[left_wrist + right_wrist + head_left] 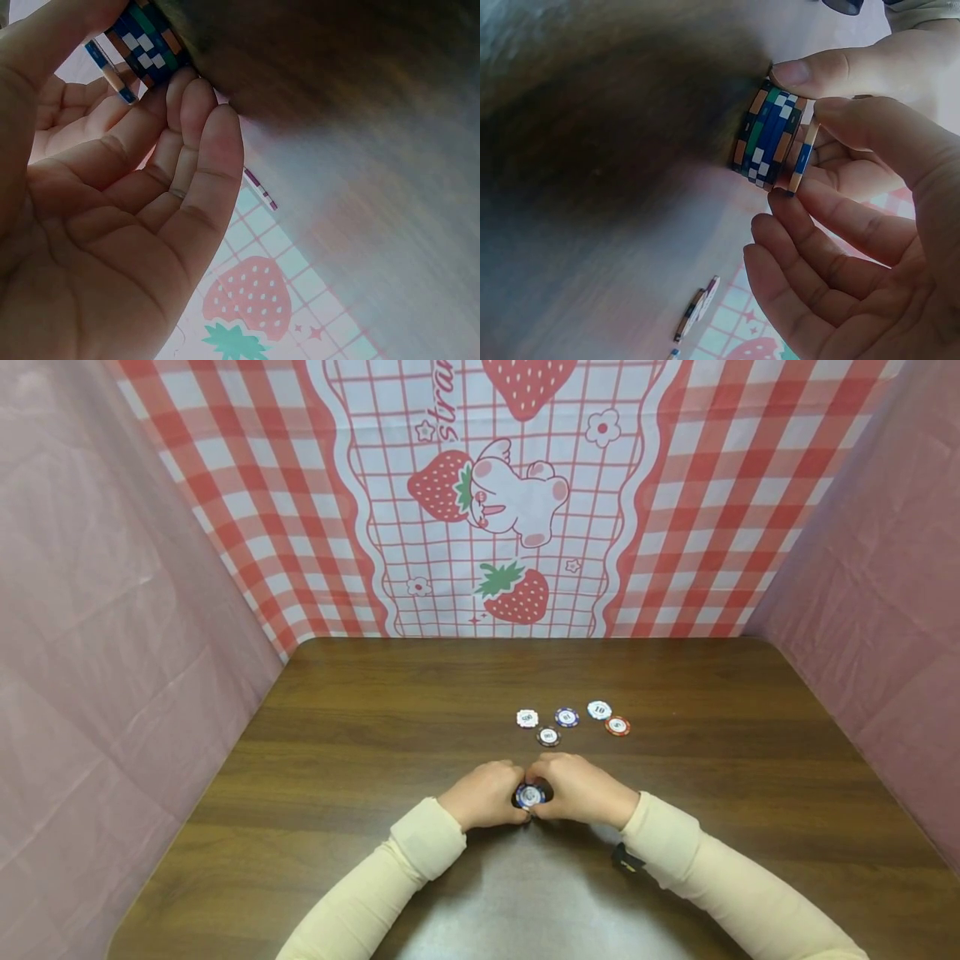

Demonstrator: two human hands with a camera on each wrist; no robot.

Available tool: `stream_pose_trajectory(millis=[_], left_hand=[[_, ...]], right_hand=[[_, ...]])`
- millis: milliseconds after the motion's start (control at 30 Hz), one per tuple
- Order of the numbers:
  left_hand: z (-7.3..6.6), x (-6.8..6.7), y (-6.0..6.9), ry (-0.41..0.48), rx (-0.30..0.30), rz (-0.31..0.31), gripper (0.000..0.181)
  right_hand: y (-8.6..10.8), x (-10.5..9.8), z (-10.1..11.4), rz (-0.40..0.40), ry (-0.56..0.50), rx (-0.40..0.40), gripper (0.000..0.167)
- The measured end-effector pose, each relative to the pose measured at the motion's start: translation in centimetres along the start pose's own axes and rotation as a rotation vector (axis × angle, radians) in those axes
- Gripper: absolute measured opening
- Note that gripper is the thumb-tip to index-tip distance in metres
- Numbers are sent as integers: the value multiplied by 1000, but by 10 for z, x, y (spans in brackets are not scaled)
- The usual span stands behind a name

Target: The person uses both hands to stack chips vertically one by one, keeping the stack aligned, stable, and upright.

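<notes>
Both hands meet over the table around a short stack of poker chips [763, 139] with blue, green, orange, white and dark edges. My left hand [486, 793] grips the stack between thumb and fingertips; the stack [146, 46] also shows in the left wrist view. Between thumb and fingers, my right hand [583, 789] pinches a single blue-and-cream-edged poker chip [804, 159]. That chip is just above the stack, slightly tilted, with a narrow gap between them. From the head view its blue-rimmed face [530, 796] hides most of the stack.
Beyond the hands, several loose chips lie flat: a white one [527, 718], a dark one [548, 737], a blue one [567, 717], a light-blue one [599, 710] and a red one [618, 726]. A strawberry-print cloth [517, 510] hangs behind the wooden table [337, 760].
</notes>
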State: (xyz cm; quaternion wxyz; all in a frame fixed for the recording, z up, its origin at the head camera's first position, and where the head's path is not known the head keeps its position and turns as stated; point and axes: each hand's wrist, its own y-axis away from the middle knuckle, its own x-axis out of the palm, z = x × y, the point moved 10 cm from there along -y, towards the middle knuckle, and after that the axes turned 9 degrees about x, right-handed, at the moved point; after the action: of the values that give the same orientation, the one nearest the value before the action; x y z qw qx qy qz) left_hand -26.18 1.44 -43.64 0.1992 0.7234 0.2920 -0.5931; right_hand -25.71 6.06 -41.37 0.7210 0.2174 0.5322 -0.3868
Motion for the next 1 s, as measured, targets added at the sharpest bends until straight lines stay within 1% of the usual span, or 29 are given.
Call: stream_pose_trajectory(millis=[533,1000], left_hand=[[1,2,-1,-6,6,-3,28],[0,0,-1,-1,7,-5,27]], right_hand=[[1,0,-1,-15,22,-7,21],[1,2,-2,-22,26,-15,20]])
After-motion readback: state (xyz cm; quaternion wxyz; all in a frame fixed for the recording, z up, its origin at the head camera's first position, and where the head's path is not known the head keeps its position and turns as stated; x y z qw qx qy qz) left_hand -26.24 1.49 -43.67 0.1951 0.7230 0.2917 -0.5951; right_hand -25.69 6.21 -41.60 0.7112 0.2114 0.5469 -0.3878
